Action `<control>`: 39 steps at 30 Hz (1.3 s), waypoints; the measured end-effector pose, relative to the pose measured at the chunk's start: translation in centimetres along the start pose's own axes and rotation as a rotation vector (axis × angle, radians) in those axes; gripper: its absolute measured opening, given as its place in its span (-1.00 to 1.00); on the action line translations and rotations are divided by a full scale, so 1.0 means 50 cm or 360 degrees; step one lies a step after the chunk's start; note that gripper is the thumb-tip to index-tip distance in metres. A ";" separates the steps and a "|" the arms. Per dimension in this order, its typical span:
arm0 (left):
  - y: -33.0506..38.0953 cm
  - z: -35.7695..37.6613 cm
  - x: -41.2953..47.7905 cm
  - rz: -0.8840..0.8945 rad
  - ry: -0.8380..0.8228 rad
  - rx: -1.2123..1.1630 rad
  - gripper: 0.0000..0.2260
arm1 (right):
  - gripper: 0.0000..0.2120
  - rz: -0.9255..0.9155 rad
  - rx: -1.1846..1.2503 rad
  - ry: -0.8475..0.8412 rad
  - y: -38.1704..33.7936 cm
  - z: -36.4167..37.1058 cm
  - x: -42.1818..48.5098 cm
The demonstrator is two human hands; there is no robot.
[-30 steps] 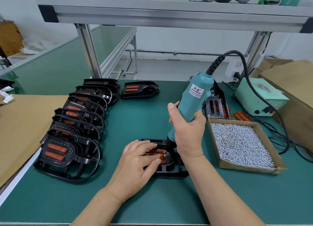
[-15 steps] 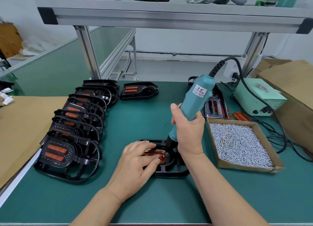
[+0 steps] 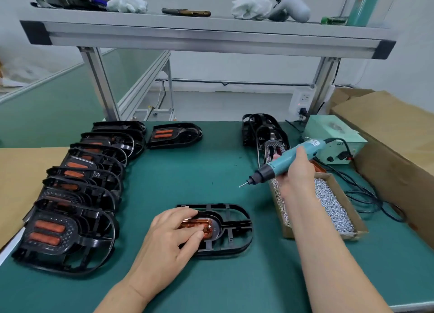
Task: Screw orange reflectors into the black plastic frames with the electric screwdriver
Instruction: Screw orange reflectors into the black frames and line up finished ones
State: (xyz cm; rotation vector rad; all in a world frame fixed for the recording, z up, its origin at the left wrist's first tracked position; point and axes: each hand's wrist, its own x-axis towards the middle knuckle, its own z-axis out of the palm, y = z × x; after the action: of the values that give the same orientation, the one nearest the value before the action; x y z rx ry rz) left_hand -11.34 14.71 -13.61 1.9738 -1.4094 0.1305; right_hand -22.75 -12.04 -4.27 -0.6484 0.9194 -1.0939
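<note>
An oval, ribbed black plastic frame [image 3: 234,233] lies flat on the green mat of the workbench [image 3: 187,171], just in front of the person. An oblong translucent orange reflector [image 3: 206,225] sits in the pocket at its left end. The left hand [image 3: 171,235] rests over that end, with bent fingers on the reflector's far edge and the thumb against its near edge, pinching and pressing it into its seat. A small bright spot at the reflector's right end may be a screw head, though it is too small to be sure. The right hand [image 3: 298,171] is wrapped round the barrel of a teal, pen-shaped electric screwdriver [image 3: 288,157]. The tool is tilted with its bit pointing down and to the left, above the near corner of a shallow cardboard tray of silver screws [image 3: 335,207] and well apart from the frame. Both parts look light. The frame seems stiff but thin-ribbed and likely to skate on the mat, so it wants downward pressure near the screw point. The reflector looks glossy and brittle, best steadied by its edges and not overdriven. A row of assembled black frames [image 3: 70,207] lines the left side.
</note>
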 end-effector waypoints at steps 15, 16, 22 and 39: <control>0.001 -0.001 -0.001 -0.0023 -0.0019 -0.0054 -0.69 | -0.63 0.0001 -0.0712 0.0086 0.010 -0.093 0.080; 0.000 0.000 -0.001 -0.0023 -0.0018 -0.0055 -0.68 | -0.61 -0.0032 -0.0760 0.0083 0.012 -0.098 0.079; 0.001 -0.002 -0.003 0.0007 -0.0034 0.0033 -0.66 | -0.75 -0.0206 -0.1186 -0.0033 -0.005 -0.134 0.063; 0.019 -0.008 -0.006 0.0288 -0.0175 0.0167 -0.57 | -0.85 -0.0667 -0.2601 -0.0513 -0.022 -0.177 -0.015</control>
State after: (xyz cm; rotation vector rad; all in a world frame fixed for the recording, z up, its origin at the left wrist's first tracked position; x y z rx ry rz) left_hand -12.18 15.00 -12.98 1.9605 -1.6834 0.1835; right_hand -31.11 -11.79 -7.45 -2.3424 1.3025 -0.3120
